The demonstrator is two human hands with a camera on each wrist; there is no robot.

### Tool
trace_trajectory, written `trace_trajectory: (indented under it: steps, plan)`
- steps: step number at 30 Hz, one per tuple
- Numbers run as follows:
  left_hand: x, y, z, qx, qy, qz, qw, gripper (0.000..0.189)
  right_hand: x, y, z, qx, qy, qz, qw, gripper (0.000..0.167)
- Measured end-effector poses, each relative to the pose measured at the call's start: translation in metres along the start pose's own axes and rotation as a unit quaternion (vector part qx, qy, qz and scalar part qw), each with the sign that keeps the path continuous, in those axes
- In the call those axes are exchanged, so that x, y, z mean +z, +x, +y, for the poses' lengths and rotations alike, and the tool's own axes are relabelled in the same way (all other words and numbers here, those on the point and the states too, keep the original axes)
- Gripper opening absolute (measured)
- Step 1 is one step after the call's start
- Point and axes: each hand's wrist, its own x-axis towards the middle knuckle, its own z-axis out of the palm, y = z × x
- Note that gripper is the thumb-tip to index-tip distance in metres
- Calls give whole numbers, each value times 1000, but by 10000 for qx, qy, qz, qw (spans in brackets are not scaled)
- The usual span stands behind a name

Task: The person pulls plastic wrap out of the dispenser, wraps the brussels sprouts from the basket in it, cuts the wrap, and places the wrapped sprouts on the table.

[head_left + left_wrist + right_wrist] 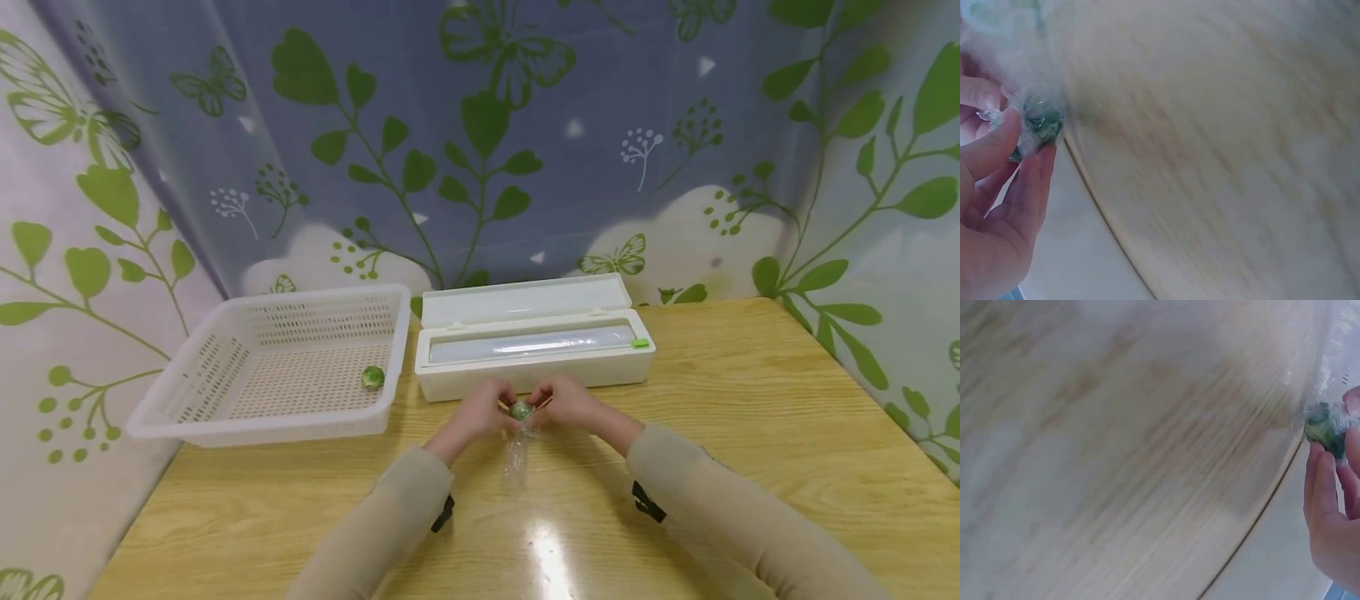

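A small green Brussels sprout point(522, 410) in clear cling film is between both hands, just in front of the white film box point(536, 375). My left hand point(483, 410) pinches the wrapped sprout from the left with thumb and fingers. From the other side, my right hand point(566, 404) grips it the same way. A loose tail of cling film point(516, 458) hangs from it toward the front of the table. In the left wrist view, crinkled film covers the sprout point(1044, 122); the right wrist view shows the sprout point(1325, 430) against the fingertips.
The box lid point(525, 302) is raised, showing a film roll point(532, 343) and a green slider point(640, 342). At left stands a white perforated basket point(262, 429), with another Brussels sprout point(372, 377) inside. A patterned curtain point(570, 192) hangs behind the wooden table point(750, 392).
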Motion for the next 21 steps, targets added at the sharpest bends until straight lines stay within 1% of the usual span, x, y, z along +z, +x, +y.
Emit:
trace_trajectory:
  steps: [5, 8, 11, 14, 16, 18, 21]
  plan:
    - [0, 0, -1, 33, 95, 22, 9999, 25, -1, 0, -3, -256, -269, -216, 9991, 21]
    - [-1, -1, 0, 84, 240, 20, 9997, 27, 2, 2, -5, -263, -313, -304, 9987, 25]
    - [-1, -3, 0, 119, 520, -46, 9986, 29, 5, 4, -8, -172, -326, -389, 9986, 36]
    - [-3, -5, -1, 222, 605, -211, 9977, 28, 8, 5, -9, -190, -573, -615, 9963, 35]
    - [-5, -7, -3, 280, 450, -385, 9978, 25, 10, 4, -9, -308, -721, -718, 9943, 27]
    - [-8, -9, -5, 242, 86, -569, 9980, 21, 12, 3, -9, -467, -848, -763, 9924, 20]
    - [-12, -11, -8, -25, -284, -739, 9969, 17, 16, 0, -10, -605, -963, -680, 9912, 23]
